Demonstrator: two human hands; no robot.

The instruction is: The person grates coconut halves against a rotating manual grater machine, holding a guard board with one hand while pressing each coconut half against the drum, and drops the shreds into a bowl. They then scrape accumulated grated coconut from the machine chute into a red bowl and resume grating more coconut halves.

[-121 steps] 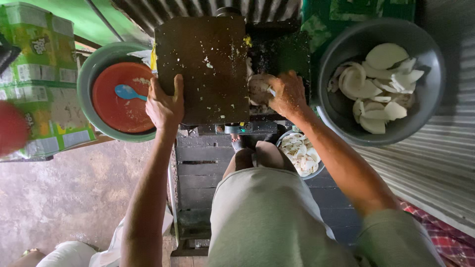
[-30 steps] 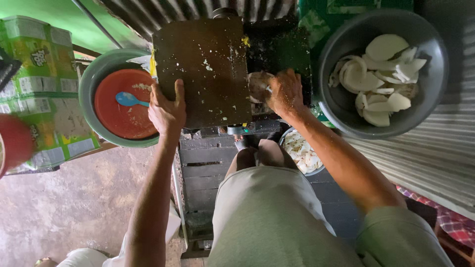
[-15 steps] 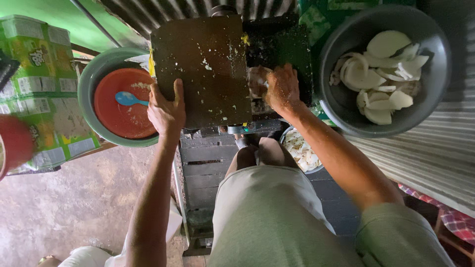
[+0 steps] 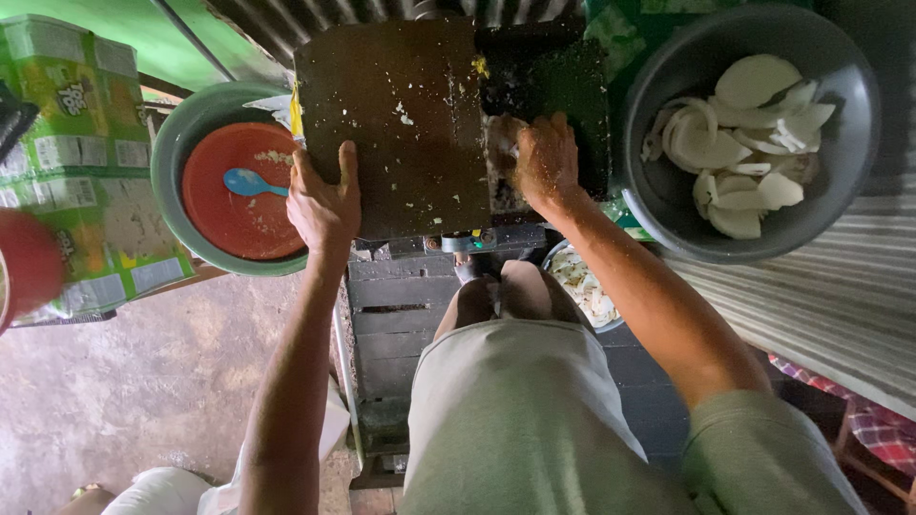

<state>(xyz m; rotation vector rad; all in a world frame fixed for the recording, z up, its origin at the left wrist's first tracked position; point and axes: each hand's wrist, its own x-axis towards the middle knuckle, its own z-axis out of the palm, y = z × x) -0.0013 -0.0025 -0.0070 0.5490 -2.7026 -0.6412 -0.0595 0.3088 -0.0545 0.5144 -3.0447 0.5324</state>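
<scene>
The right hand (image 4: 536, 157) is clenched on a white coconut piece (image 4: 503, 143) beside the dark flat metal machine top (image 4: 401, 124). The left hand (image 4: 324, 200) grips the top's near edge.

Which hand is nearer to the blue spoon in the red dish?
Left. The left hand grips the dark board's edge right beside the red dish holding the blue spoon; the right hand is across the board, far from it.
</scene>
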